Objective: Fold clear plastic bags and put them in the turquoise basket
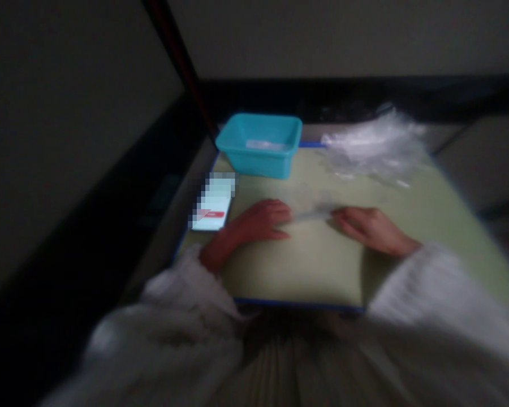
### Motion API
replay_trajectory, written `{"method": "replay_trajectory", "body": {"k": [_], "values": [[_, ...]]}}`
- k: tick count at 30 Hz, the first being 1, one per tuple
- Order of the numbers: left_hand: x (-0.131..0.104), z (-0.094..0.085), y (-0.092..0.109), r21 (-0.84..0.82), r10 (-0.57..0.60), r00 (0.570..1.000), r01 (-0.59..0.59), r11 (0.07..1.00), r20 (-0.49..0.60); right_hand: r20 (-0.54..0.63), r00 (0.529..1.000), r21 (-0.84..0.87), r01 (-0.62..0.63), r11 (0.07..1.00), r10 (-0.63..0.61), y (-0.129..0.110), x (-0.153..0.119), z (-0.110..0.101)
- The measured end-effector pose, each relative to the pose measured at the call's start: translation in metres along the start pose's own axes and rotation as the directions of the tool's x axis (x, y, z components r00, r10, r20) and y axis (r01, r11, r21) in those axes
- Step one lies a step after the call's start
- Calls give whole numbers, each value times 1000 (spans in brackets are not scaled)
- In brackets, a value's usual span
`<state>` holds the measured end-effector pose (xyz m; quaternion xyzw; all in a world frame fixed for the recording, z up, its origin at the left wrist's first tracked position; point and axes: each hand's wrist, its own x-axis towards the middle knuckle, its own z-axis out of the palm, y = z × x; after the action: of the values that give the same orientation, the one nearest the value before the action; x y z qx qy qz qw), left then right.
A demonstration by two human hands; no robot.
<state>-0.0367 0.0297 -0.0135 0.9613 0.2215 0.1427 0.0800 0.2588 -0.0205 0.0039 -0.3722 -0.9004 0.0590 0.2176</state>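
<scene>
A thin clear strip, apparently plastic film (311, 214), stretches between my two hands just above or on the table; blur hides its exact kind. My right hand (367, 226) is closed, with thumb and fingers pinching the strip's right end. At the strip's left end, my left hand (265, 219) reaches in with fingers extended and the thumb apart from them. Its fingertips are by the film, and I cannot tell whether they touch it. Faint, see-through plastic (309, 194) seems to lie on the table just beyond the strip.
A turquoise plastic basin (261, 164) with something pale inside stands at the table's far left. Crumpled clear plastic bags (375, 144) are heaped at the far right. A lit phone (214, 200) lies left of my left hand. The pale yellow table (297, 277) has blue edging.
</scene>
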Motion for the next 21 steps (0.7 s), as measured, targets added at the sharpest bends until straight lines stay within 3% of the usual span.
{"method": "replay_trajectory", "body": {"k": [4,9,15,19,21], "values": [[1,2,1,32,-11,1000,11,999,-3,-97,995,55,5,998,0,1,3,5],[3,6,3,54,-53,996,57,997,-69,-120,993,34,28,999,-23,4,9,7],[3,0,6,-262,-213,961,163,951,-178,-119,979,158,-146,977,165,2,6,2],[3,-13,16,-530,-350,932,249,810,-97,-107,953,349,-232,908,284,-9,6,-9],[3,-19,22,-739,-386,922,278,613,26,-101,931,474,-265,840,351,-16,8,-16]]}}
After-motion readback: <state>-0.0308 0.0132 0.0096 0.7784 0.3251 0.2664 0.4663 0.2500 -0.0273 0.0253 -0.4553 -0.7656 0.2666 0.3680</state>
